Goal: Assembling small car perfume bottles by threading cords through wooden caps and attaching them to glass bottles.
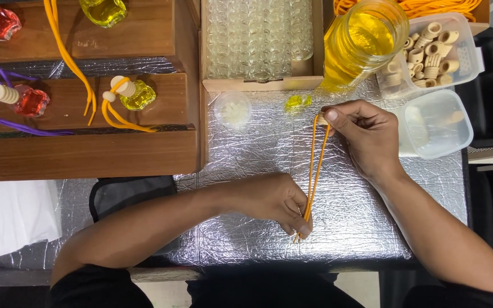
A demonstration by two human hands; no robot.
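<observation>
Lower centre: the left hand (278, 199) pinches the loose ends of a doubled orange cord (314, 171) between thumb and fingertips, just above the crinkled silver foil mat (349, 222). The cord, thin and bright orange, runs taut as two near-parallel strands up toward the centre of the frame. There the right hand (366, 134) pinches the cord's upper end together with a small pale wooden cap (321, 120). Beyond, a tiny yellow-filled glass bottle (298, 102) lies on the foil beside a round clear lid (232, 108). Farthest, top right: a large jar of yellow liquid (360, 43) and a tub of wooden caps (435, 48).
</observation>
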